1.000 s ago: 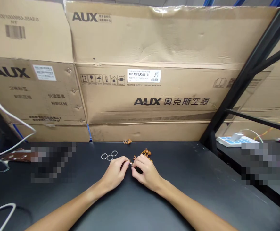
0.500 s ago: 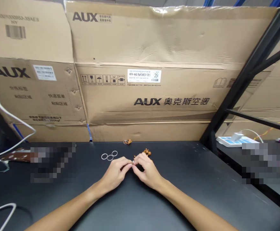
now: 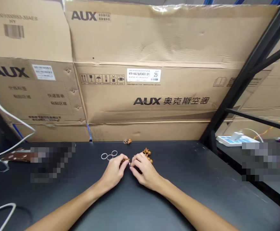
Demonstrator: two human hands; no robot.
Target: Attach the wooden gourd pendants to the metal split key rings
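My left hand (image 3: 114, 171) is closed in a pinch on a small brown wooden charm (image 3: 125, 159), mostly hidden by the fingers. A metal key ring (image 3: 129, 164) stands on edge between my two hands, beside the charm. My right hand (image 3: 144, 170) has its thumb and forefinger closed at the ring's right side. Just behind my right hand lies a cluster of brown wooden bead charms (image 3: 148, 152), partly covered by it. Several loose key rings (image 3: 104, 156) lie on the black table (image 3: 130, 205) to the left, behind my left hand.
At the table's back edge lies a ring with a brown charm (image 3: 129, 141). Large cardboard boxes (image 3: 140, 41) stand behind the table. Glasses (image 3: 0, 165) and a white cable (image 3: 12, 208) are at the left. A power strip (image 3: 237, 140) sits beyond the black frame (image 3: 241, 73).
Both hands have shifted slightly left, with the ring between them. More of the brown charm shows at my left fingertips, and more of the bead cluster shows behind my right hand.
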